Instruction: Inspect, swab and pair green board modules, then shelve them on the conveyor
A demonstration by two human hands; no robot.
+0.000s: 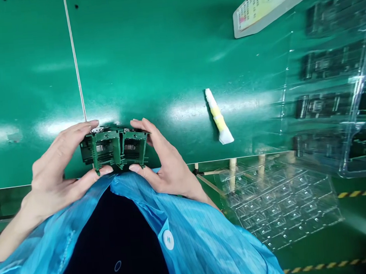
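Note:
Just over the table's front edge, my left hand (pixel 60 161) grips a dark green circuit-board assembly (pixel 116 147) between its thumb and fingers. A second green circuit-board assembly (pixel 144 146) is held the same way by my right hand (pixel 167 161). The two pieces meet side by side at a slight angle, with small silvery metal parts on their far edges. Whether they are joined or only touching, I cannot tell. Both thumbs lie along the near side, the fingers along the far side.
On the green table (pixel 151 51) lies a white and yellow glue-like tube (pixel 218 116). A labelled white plastic bottle (pixel 264 8) lies at the back right. Clear plastic trays (pixel 354 106) with dark green parts stand at right; another clear tray (pixel 280 205) sits lower, beyond the table edge.

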